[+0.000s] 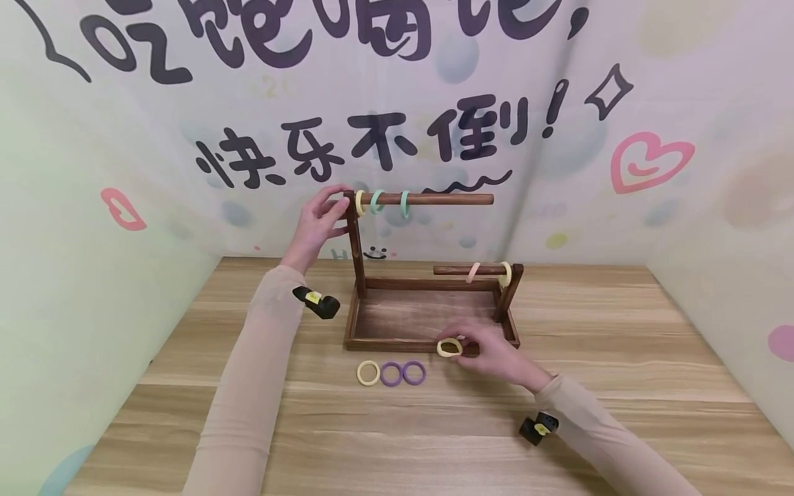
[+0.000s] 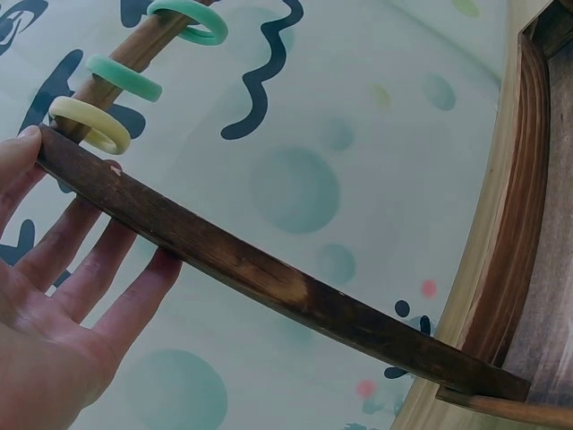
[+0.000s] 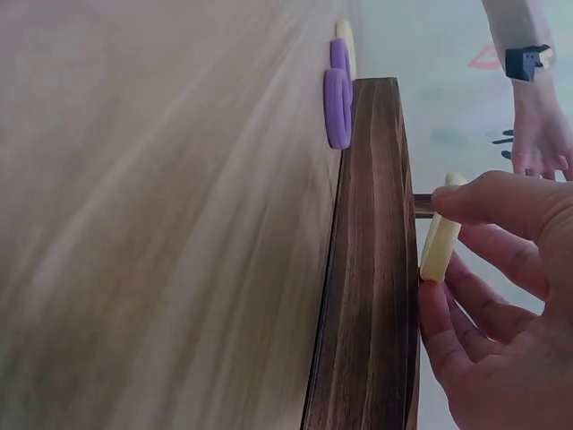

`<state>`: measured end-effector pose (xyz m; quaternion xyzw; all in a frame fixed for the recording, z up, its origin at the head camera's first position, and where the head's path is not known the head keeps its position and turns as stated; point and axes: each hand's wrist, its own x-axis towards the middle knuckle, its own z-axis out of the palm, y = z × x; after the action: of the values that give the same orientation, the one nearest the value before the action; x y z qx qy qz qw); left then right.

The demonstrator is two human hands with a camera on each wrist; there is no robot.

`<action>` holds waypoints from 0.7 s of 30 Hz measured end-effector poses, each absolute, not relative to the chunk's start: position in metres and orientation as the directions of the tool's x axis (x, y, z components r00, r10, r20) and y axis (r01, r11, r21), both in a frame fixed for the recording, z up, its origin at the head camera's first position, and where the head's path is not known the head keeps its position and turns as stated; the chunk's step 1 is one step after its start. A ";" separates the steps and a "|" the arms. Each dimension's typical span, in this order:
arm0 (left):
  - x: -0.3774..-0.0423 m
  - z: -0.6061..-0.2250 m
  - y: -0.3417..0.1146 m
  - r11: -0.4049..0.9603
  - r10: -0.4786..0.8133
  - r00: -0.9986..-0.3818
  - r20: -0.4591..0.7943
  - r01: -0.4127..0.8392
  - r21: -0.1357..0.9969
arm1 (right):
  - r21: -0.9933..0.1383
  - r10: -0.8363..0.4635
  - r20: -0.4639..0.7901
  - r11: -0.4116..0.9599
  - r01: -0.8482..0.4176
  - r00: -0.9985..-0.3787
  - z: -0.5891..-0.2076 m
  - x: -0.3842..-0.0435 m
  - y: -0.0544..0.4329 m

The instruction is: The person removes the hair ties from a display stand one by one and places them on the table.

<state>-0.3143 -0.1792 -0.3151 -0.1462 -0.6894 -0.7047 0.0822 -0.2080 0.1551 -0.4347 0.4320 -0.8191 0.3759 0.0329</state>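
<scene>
My right hand [image 1: 486,350] pinches a pale yellow ring [image 1: 449,348] between thumb and fingers, just over the front edge of a dark wooden stand [image 1: 428,313]. In the right wrist view the held ring [image 3: 442,231] shows nearly edge-on. My left hand [image 1: 319,224] holds the top of the stand's tall left post [image 2: 206,242], thumb at its end and fingers along its side. A yellow ring [image 1: 360,204] and two mint green rings [image 1: 405,204] hang on the upper bar [image 1: 453,199]. On the lower bar [image 1: 453,270] hang a pink ring [image 1: 473,273] and a yellow ring [image 1: 506,275].
In front of the stand, a yellow ring [image 1: 369,384] and two purple rings [image 1: 414,383] lie in a row on the wood-grain table [image 1: 397,441]. A printed cloth wall [image 1: 347,89] rises behind the table. Each sleeve carries a small black wrist camera [image 1: 318,303].
</scene>
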 end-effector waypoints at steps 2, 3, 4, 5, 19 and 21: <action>-0.314 -0.315 -0.180 -0.041 0.086 -0.944 0.320 0.317 0.947 | -0.569 -0.684 0.377 0.362 -0.739 -0.625 -0.435 -0.207 0.155; -0.314 -0.315 -0.180 -0.044 0.085 -0.943 0.320 0.318 0.947 | -0.570 -0.682 0.372 0.367 -0.735 -0.629 -0.435 -0.206 0.154; -0.314 -0.315 -0.180 -0.043 0.085 -0.943 0.322 0.319 0.947 | -0.570 -0.680 0.370 0.373 -0.733 -0.633 -0.435 -0.206 0.154; -0.315 -0.315 -0.180 -0.042 0.084 -0.942 0.324 0.321 0.946 | -0.568 -0.679 0.372 0.373 -0.734 -0.633 -0.435 -0.206 0.154; -0.315 -0.314 -0.179 -0.035 0.076 -0.945 0.318 0.316 0.948 | -0.584 -0.737 0.366 0.294 -0.756 -0.569 -0.444 -0.197 0.148; -0.314 -0.315 -0.179 -0.028 0.076 -0.945 0.318 0.317 0.948 | -0.582 -0.743 0.346 0.308 -0.752 -0.572 -0.445 -0.195 0.146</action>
<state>-0.3145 -0.1785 -0.3147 -0.1419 -0.6917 -0.7029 0.0855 -0.1953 0.1464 -0.4452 0.4623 -0.8088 0.3633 0.0063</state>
